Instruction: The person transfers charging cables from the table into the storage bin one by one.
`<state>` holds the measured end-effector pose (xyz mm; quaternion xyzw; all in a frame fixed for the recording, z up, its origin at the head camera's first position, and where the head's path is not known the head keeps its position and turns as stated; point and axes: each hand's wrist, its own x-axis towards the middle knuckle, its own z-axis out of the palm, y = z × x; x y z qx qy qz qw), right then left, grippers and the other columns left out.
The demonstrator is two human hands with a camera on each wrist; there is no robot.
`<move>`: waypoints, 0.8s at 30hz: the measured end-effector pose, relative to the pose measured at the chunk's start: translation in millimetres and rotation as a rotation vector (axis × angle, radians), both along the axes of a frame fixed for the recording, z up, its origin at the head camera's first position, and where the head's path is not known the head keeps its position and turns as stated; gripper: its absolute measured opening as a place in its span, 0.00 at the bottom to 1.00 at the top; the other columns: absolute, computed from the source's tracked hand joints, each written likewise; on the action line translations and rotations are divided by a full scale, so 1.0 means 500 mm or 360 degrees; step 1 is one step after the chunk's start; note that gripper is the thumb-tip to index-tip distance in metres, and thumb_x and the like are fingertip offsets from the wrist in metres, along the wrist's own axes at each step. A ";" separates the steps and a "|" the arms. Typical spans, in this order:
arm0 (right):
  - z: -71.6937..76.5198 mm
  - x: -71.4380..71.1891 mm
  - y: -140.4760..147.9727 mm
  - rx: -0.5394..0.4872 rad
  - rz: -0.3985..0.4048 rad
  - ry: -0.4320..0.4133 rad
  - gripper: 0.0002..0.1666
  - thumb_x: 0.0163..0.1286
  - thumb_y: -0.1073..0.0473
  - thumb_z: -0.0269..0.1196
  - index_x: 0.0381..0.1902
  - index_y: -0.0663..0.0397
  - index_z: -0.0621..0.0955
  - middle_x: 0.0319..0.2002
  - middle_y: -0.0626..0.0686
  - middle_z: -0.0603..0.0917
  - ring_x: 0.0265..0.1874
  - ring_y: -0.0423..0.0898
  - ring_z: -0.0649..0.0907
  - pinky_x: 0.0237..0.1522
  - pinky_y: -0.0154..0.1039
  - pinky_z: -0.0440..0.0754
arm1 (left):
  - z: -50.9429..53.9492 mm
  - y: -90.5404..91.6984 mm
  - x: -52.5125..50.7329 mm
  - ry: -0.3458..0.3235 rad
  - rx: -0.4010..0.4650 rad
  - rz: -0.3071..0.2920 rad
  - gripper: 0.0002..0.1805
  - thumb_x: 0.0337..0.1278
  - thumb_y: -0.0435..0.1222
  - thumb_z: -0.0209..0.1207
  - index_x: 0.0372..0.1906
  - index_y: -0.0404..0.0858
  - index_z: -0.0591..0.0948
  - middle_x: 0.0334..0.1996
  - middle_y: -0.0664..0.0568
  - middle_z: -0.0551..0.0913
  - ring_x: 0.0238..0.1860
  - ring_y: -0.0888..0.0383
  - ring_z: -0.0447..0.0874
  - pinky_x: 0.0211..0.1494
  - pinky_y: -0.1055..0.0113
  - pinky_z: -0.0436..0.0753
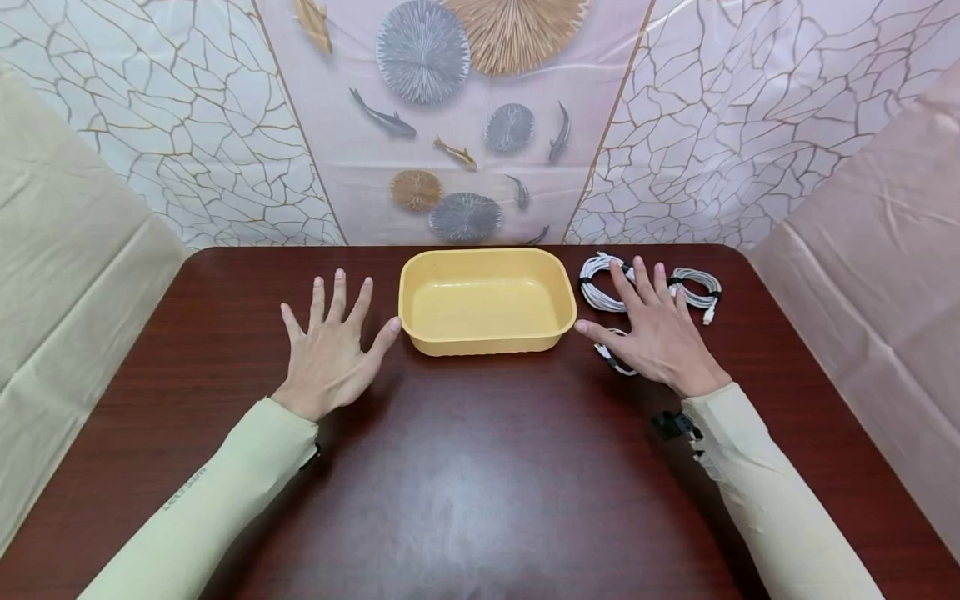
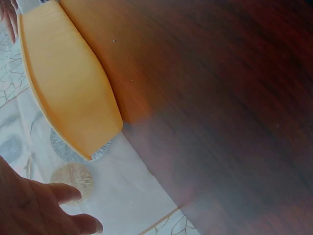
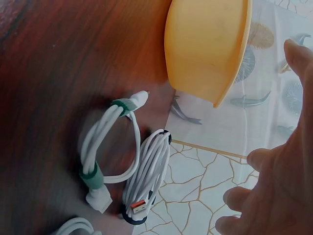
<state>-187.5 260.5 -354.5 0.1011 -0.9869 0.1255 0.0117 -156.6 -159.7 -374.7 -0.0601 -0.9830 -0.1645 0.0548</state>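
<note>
Yellow tray (image 1: 487, 344) near the far edge, nothing gripped yet

See the tray upright, mouth up, near the middle of the far edge of the tabletop (image 1: 465, 467), with all three cables outside it, to its right. Toward the far right corner, note the large white coil (image 1: 602, 301) just beside the tray and the grey coil (image 1: 701, 277) farther right, dark ties (image 1: 716, 294) round both. Find the small white cable (image 3: 96, 137) nearer the front edge, off the tray's near right corner, partly hidden behind the right hand (image 1: 660, 337) in the head view; in the right wrist view, see its green bands and a plug (image 3: 99, 199).

On the right hand, count the fingers straight and spread wide above the cables, with hold of none. On the left hand (image 1: 330, 354), count them spread just as wide, thumb tip lined up with the tray's left rim in the head view, yet apart from the tray in the left wrist view; nothing held there either.

Step in hand, as judged: a poised start, before any pickup. Next move, probably toward the cables: lower the right hand, curl the fingers round one coil and keep its loops together; with the left, perhaps steady the tray by its rim. Mind the grey coil's loose end, pointing toward the front edge and likely to dangle.
</note>
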 end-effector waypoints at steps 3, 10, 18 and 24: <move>0.001 -0.002 0.001 0.0003 -0.0004 0.0001 0.61 0.66 0.18 0.52 0.83 0.36 0.39 0.83 0.57 0.35 0.81 0.65 0.35 0.78 0.77 0.41 | 0.001 0.000 -0.002 0.0012 0.0001 -0.0001 0.45 0.71 0.71 0.29 0.83 0.50 0.50 0.83 0.41 0.40 0.83 0.37 0.29 0.76 0.21 0.29; 0.004 -0.005 -0.001 -0.0006 -0.0010 -0.0019 0.62 0.65 0.17 0.52 0.83 0.37 0.40 0.83 0.56 0.34 0.81 0.63 0.33 0.78 0.76 0.39 | 0.000 0.000 -0.006 0.0016 0.0009 0.0000 0.45 0.72 0.71 0.29 0.83 0.50 0.50 0.83 0.41 0.40 0.84 0.38 0.29 0.76 0.20 0.31; 0.004 -0.007 -0.008 -0.0024 -0.0007 -0.0026 0.63 0.65 0.17 0.52 0.83 0.38 0.39 0.83 0.56 0.33 0.81 0.64 0.34 0.78 0.76 0.40 | 0.003 -0.001 -0.010 0.0015 0.0032 0.0000 0.45 0.72 0.70 0.29 0.83 0.49 0.50 0.83 0.40 0.42 0.84 0.38 0.32 0.77 0.21 0.32; 0.006 -0.008 -0.008 -0.0038 -0.0013 -0.0034 0.64 0.65 0.18 0.53 0.84 0.40 0.40 0.83 0.58 0.34 0.81 0.64 0.34 0.79 0.75 0.40 | 0.002 -0.002 -0.013 0.0025 0.0092 -0.0008 0.44 0.74 0.68 0.30 0.82 0.46 0.53 0.83 0.38 0.44 0.84 0.37 0.35 0.79 0.24 0.38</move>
